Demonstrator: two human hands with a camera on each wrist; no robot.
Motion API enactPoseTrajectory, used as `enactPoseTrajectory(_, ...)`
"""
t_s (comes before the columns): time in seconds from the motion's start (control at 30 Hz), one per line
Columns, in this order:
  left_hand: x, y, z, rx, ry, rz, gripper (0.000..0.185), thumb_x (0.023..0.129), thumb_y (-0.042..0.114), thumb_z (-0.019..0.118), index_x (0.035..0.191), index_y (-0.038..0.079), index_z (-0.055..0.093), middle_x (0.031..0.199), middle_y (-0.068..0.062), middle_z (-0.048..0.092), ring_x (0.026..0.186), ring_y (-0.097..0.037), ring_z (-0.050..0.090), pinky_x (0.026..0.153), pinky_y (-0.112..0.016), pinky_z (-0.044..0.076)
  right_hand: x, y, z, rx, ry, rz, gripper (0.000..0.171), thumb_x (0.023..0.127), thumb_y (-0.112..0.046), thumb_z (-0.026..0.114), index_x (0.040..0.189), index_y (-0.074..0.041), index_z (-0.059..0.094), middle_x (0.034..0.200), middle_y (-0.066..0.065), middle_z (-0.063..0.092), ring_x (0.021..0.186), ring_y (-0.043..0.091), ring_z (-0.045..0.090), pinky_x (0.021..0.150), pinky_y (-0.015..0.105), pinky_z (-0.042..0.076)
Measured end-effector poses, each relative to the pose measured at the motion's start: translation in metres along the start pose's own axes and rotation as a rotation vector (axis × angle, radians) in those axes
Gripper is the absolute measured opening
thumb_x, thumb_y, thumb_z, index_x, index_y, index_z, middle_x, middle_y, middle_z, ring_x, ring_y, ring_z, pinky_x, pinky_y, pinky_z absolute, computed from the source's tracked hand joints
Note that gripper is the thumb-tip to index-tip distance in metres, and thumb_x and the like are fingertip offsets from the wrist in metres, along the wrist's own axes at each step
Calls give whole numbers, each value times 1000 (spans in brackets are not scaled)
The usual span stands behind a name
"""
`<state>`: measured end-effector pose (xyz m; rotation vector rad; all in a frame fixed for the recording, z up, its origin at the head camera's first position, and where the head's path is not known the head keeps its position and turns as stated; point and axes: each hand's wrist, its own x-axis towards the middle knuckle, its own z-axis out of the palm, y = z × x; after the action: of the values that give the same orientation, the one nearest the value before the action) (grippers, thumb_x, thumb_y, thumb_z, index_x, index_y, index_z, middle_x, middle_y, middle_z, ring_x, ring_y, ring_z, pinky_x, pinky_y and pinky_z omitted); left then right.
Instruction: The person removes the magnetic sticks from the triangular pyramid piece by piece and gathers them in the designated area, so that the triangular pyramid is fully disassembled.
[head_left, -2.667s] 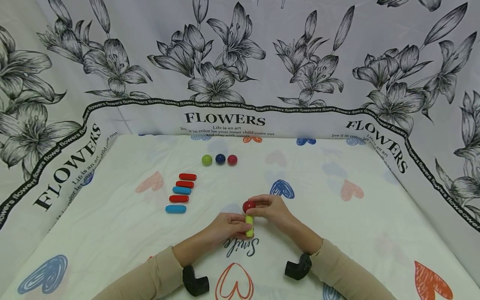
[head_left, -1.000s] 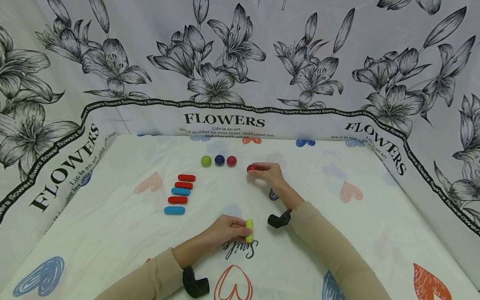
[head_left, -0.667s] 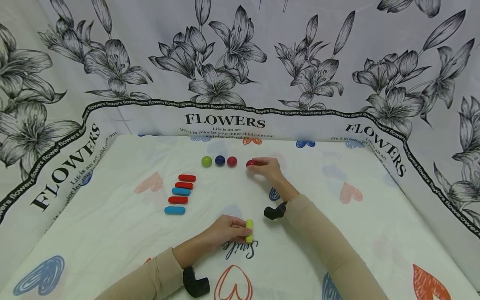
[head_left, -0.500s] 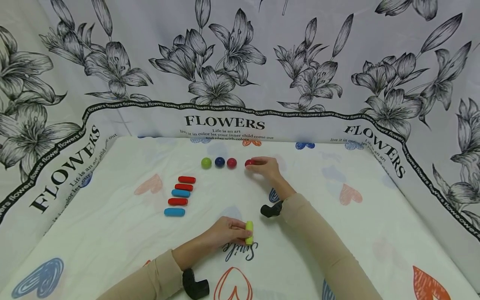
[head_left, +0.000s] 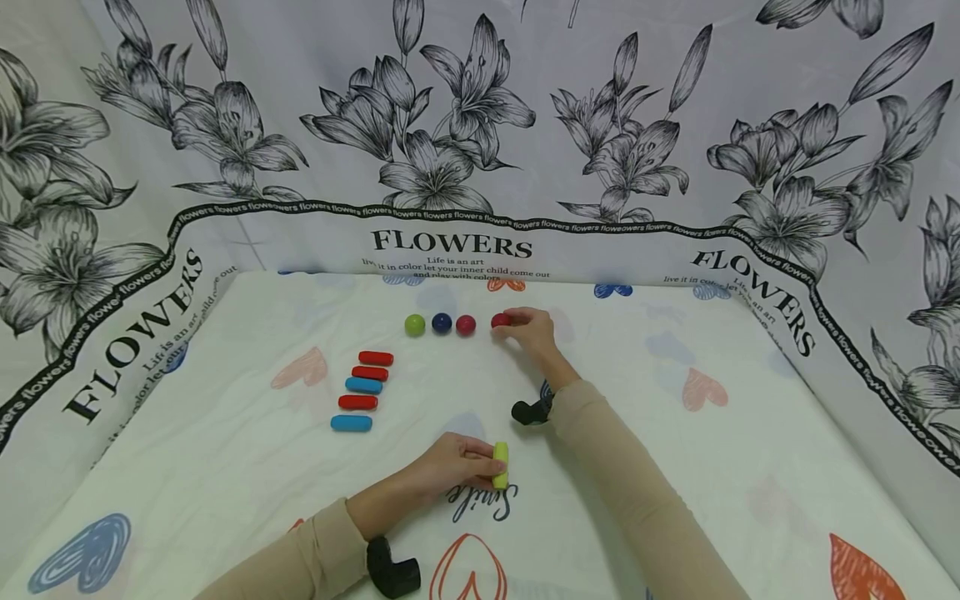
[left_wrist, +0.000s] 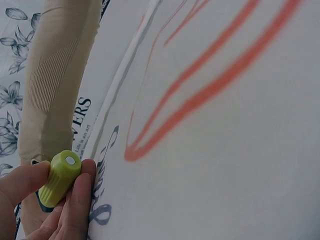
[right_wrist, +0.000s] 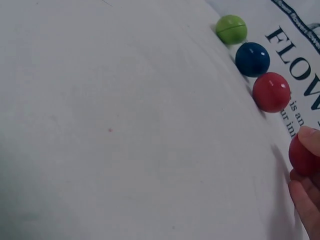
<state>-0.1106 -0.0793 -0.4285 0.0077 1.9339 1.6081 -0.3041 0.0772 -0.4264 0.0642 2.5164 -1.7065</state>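
Observation:
My left hand [head_left: 453, 462] pinches a yellow-green ridged rod [head_left: 500, 465] between thumb and fingers, near the "Smile" print. In the left wrist view a small pale disc shows in the end of that rod [left_wrist: 60, 179]. Farther off, my right hand [head_left: 531, 333] pinches a red ball [head_left: 500, 320] by its sides. Just left of it stands a row of three balls: another red ball [head_left: 466, 325], a dark blue ball [head_left: 442, 323] and a green ball [head_left: 415, 325]. A gap separates the held ball from this row, also in the right wrist view.
Left of centre lie several short rods in a rough column, among them a red rod [head_left: 357, 402] and a blue rod [head_left: 351, 423]. A white cloth with printed hearts [head_left: 637, 450] covers the table. A flowered curtain [head_left: 480, 183] rises behind it.
My right hand has carried the red ball from the yellow-green rod's end to the far side, beside the row of balls. My left hand stays in place with the rod.

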Motion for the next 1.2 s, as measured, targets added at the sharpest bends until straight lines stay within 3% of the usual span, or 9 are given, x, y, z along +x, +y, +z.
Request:
enactPoseTrajectory(0.23,1,0,1,20,6,-4,39,89,24,70,117,-3,64,100,-15,76,80,-14,74,80,-30,60,2,3,6,-32,15,-44,45,79,-14,79,120,-6,67,119,16,70,113,26,63,105,37,49)
enactPoseTrajectory(0.5,-2,1,-2,14,-36,0,46,86,31,72,117,-3,64,97,-10,77,79,-10,74,80,-26,60,-1,1,12,-39,19,-46,45,79,-14,79,121,-5,66,120,17,69,114,27,63,107,38,48)
enactPoseTrajectory(0.77,0,0,0,11,-2,-14,38,88,24,70,116,-2,64,100,-14,76,79,-13,74,81,-29,60,-1,1,12,-80,0,-33,48,78,-15,80,124,-6,65,120,15,69,115,26,62,108,38,47)
enactPoseTrajectory(1.2,1,1,0,10,-2,-10,38,89,24,69,116,-1,65,99,-13,76,77,-11,73,80,-29,60,-1,3,7,-48,-44,-58,53,79,-11,78,128,-4,61,127,16,66,119,27,62,109,38,47)
